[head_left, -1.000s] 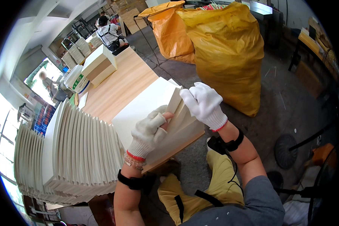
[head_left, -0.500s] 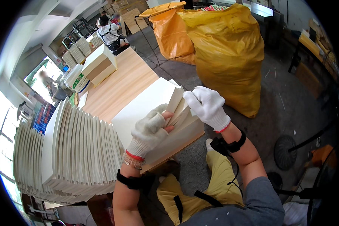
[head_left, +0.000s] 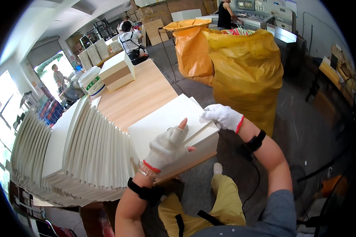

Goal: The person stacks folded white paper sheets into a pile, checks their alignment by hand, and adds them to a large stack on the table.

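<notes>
A squared stack of white paper sheets [head_left: 162,118] lies on the table's near right end. My left hand [head_left: 168,145], in a white glove with bare fingertips showing, rests flat on top of it with its fingers apart. At the stack's right corner is my right hand [head_left: 223,116], also gloved in white, its fingers closed on the edge of a white sheet [head_left: 203,132]. That sheet sits slightly raised along the stack's right side. To the left stands a big fanned pile of folded white sheets [head_left: 95,146].
Farther along the wooden table [head_left: 146,89] stand a white-and-brown block of sheets [head_left: 116,73] and a white bucket [head_left: 91,81]. Large yellow sack [head_left: 245,75] and orange sack [head_left: 192,51] stand on the floor beyond. Other people work in the background.
My right hand has lowered onto the stack's corner, and the lifted sheets now lie flatter. My left hand has flattened, its fingers no longer under the sheets. The view has shifted.
</notes>
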### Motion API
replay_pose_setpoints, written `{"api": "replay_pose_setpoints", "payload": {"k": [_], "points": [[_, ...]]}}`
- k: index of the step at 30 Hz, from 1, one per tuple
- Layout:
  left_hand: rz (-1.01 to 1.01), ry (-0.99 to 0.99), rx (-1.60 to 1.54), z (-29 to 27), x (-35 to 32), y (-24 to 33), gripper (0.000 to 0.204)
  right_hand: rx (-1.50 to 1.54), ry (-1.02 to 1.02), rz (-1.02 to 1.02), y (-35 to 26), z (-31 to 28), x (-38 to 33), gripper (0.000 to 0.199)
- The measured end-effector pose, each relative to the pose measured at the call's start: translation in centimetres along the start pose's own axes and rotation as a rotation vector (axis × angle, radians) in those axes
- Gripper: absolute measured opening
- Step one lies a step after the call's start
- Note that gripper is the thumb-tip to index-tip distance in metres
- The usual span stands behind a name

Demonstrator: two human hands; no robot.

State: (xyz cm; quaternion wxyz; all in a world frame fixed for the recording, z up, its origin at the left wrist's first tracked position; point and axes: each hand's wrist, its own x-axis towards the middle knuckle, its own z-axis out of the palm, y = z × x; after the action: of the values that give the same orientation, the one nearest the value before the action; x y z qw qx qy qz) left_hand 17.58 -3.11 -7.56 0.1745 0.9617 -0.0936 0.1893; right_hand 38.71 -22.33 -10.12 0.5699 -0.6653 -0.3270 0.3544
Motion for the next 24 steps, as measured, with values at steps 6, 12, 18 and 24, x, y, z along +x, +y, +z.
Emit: {"api": "replay_pose_setpoints", "payload": {"k": [6,12,18,24], "points": [[-0.224,0.417,0.291,-1.4,-2.5,-2.9,0.078,0.148,0.073,-0.307,1.9,1.0,-1.8,0.042],[-0.670,0.471,-1.260,-4.7,-7.7,-4.3,0.063,0.282,-0.051,-0.362,1.9,0.8,-2.4,0.058],[-0.797,0.513,-1.461,-3.2,-7.8,-3.2,0.047,0.365,-0.434,-0.404,1.5,-0.8,-2.5,0.085],[-0.758,0.495,-1.537,-3.9,-8.2,-2.3,0.044,0.316,-0.379,-0.423,1.4,-0.5,-2.5,0.085]]}}
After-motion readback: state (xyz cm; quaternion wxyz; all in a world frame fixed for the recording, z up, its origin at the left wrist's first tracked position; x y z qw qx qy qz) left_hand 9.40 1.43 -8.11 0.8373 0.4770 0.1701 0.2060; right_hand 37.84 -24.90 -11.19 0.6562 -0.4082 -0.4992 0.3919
